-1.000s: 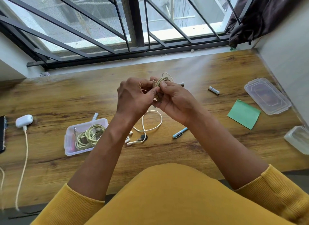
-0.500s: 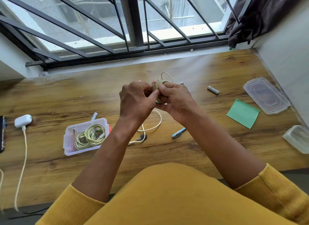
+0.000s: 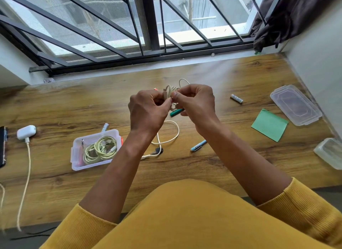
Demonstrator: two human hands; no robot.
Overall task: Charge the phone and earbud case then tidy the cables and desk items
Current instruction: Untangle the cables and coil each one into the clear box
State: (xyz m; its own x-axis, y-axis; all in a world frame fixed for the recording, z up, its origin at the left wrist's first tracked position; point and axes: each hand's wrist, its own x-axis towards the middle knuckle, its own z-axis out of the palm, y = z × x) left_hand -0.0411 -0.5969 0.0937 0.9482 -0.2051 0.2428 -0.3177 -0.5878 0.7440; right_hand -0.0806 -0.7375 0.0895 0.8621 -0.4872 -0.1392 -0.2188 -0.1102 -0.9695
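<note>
Daylit barred window (image 3: 148,26), dark curtain (image 3: 292,17), white wall (image 3: 318,50), wooden desk (image 3: 74,100).

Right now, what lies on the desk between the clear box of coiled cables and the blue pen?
In the head view, between the box and the pen lie a loose white cable and a small black object.

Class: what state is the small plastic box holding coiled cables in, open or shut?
Open: the small plastic box has no lid on, and its coiled cables lie uncovered.

Cables (image 3: 100,150) in box (image 3: 77,163); lid (image 3: 295,105) far right; phone (image 3: 2,146), probably, left edge.
</note>
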